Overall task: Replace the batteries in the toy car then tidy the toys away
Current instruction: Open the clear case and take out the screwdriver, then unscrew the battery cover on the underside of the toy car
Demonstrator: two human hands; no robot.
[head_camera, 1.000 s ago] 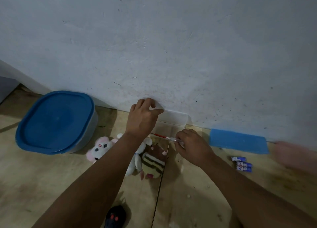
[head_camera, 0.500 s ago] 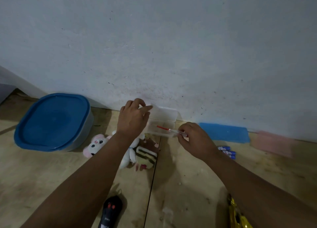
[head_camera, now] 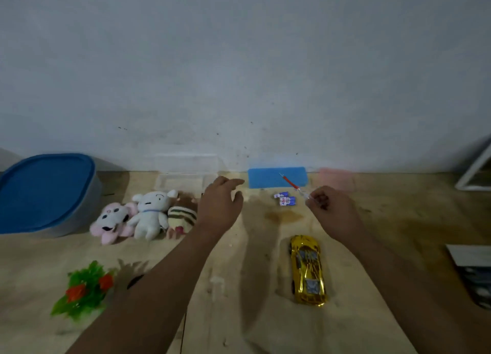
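Backdrop: pale grey wall, wooden surface [head_camera: 239, 313] running up to it.
Head view, L hand [head_camera: 219, 207]: hovers above surface, fingers loosely spread, holding nothing, just right of the plush row.
R hand [head_camera: 328, 210]: grip closed on small screwdriver [head_camera: 293, 186], red shaft angled up-left over the blue lid.
Toy car [head_camera: 307, 270]: gold, flat on surface below R hand, nose toward wall, apart from both hands.
Batteries [head_camera: 285, 199]: small blue/white cluster btwn the hands, just below blue lid [head_camera: 271, 178].
Clear box [head_camera: 183, 179]: by the wall, left of L hand; blurred.
Plush toys [head_camera: 144, 215]: pink, white, striped, side by side.
Blue-lidded tub [head_camera: 45, 191]: far left.
Green plastic plant [head_camera: 82, 292]: near left, w/ red flowers.
Pink item [head_camera: 336, 178]: right of blue lid; too blurred to tell.
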